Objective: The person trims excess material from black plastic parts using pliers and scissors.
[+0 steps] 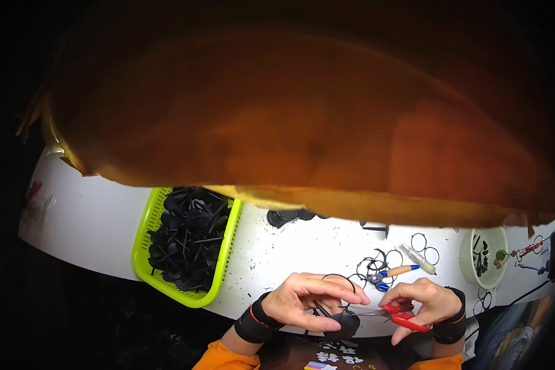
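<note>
My left hand [308,296] is closed around a black piece with a flat, rounded part [344,327] and thin stems. A thin black ring [353,285] curves up over its fingers. Close by on the right, my right hand [430,299] grips a pair of small scissors [408,319] by the red handles. Their narrow grey blades point left and reach the black piece near my left fingertips. Whether the blades touch it, I cannot tell. Both hands are above the near edge of the white table [268,246].
Left of my hands, a lime-green basket [143,256] holds many black stemmed pieces [188,243]. Beyond my hands lie pliers [399,271], black rings [365,266] and a clear packet [418,259]. A pale round basket [467,259] stands right. A brown-orange sheet [290,123] blocks the upper view.
</note>
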Motion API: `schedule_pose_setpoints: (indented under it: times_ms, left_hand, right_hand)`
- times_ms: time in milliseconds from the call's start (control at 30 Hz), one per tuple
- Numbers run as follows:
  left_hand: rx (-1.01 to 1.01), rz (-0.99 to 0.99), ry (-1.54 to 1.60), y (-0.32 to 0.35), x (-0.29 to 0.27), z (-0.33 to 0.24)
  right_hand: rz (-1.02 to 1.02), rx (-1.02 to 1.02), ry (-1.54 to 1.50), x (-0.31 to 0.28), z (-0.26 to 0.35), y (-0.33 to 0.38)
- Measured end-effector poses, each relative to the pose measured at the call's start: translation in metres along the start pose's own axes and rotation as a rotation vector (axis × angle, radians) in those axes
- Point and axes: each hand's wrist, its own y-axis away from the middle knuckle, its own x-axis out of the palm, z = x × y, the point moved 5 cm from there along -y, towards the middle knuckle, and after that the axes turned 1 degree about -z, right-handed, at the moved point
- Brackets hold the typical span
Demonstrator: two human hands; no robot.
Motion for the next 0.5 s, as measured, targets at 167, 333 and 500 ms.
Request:
schedule_pose_setpoints:
  times_ms: [167,333,500]
  left_hand:
    - [-0.066,0.01,0.241,0.003,0.002,0.017]
    - [-0.093,0.073,0.175,-0.003,0.004,0.019]
    - [-0.157,0.012,0.192,-0.004,0.002,0.019]
  right_hand:
    - [0.076,0.038,-0.349,0.013,0.006,-0.02]
    - [0.116,0.129,-0.432,0.02,-0.008,-0.022]
    - [0.071,0.154,-0.448,0.021,-0.007,-0.022]
